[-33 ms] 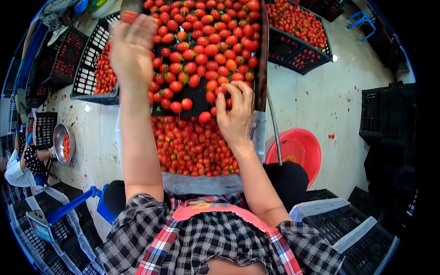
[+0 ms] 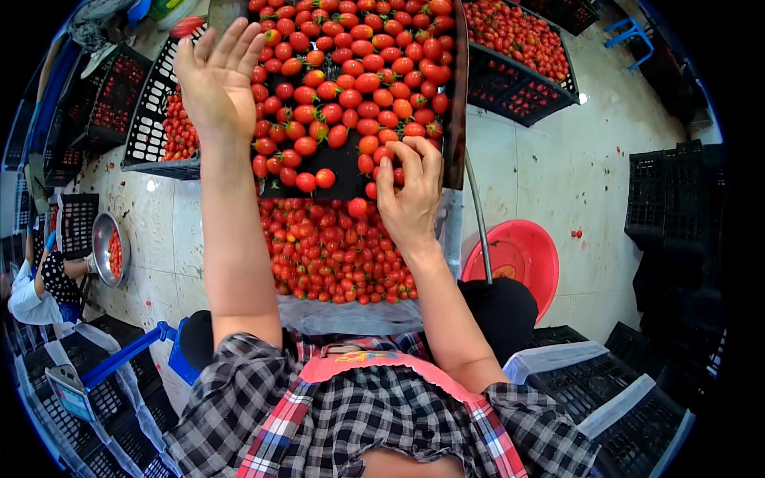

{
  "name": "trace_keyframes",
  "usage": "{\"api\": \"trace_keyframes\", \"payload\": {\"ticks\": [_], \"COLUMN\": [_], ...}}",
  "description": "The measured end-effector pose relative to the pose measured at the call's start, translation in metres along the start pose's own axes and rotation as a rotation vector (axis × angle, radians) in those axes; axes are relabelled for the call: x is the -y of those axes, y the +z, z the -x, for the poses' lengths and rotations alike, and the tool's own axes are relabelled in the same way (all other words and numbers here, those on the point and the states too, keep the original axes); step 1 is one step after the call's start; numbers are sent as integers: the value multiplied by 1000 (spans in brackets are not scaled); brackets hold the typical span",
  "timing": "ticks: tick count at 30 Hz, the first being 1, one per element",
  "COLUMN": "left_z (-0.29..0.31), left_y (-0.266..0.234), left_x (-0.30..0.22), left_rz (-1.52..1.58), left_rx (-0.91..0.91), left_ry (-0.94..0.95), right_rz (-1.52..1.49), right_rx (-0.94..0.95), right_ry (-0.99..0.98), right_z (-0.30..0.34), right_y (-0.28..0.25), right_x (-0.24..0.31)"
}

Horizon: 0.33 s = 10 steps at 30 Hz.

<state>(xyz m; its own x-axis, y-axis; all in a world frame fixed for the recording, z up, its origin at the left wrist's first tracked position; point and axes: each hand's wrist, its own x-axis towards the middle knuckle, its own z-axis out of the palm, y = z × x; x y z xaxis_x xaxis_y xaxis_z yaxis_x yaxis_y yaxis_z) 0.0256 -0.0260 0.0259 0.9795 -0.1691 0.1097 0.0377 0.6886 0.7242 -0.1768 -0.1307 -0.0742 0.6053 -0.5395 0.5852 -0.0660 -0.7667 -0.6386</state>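
Observation:
Small red cherry tomatoes (image 2: 349, 97) lie spread over a dark tray (image 2: 344, 163) before me, many with green stems. Below the tray's near edge, more cherry tomatoes (image 2: 339, 253) are heaped in a crate lined with pale sheeting. My left hand (image 2: 219, 84) is raised over the tray's left side, palm up and fingers apart. A blurred red tomato (image 2: 188, 27) is in the air just past its fingertips, clear of the hand. My right hand (image 2: 411, 191) rests at the tray's near right corner, fingers curved and apart, with tomatoes touching or close to the thumb and fingertips.
A black crate (image 2: 147, 143) of tomatoes stands left of the tray, another crate (image 2: 510, 84) at the far right. A pink basin (image 2: 542, 259) sits by my right knee. At the left, a person (image 2: 36, 295) sits near a metal bowl (image 2: 102, 259).
My left hand has shifted a little left, its fingers now more spread. The blurred tomato has moved left, away from the fingertips. My right hand has barely moved.

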Motion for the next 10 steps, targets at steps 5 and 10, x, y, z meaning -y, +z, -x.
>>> {"api": "trace_keyframes", "payload": {"ticks": [5, 10], "left_z": [44, 89], "left_y": [-15, -46], "left_x": [55, 47], "left_rz": [-2047, -1736], "left_rx": [230, 554], "left_ry": [914, 379], "right_rz": [203, 294], "right_rx": [-6, 243], "right_ry": [-118, -152], "right_z": [-9, 1], "right_y": [3, 0], "right_x": [5, -4]}}
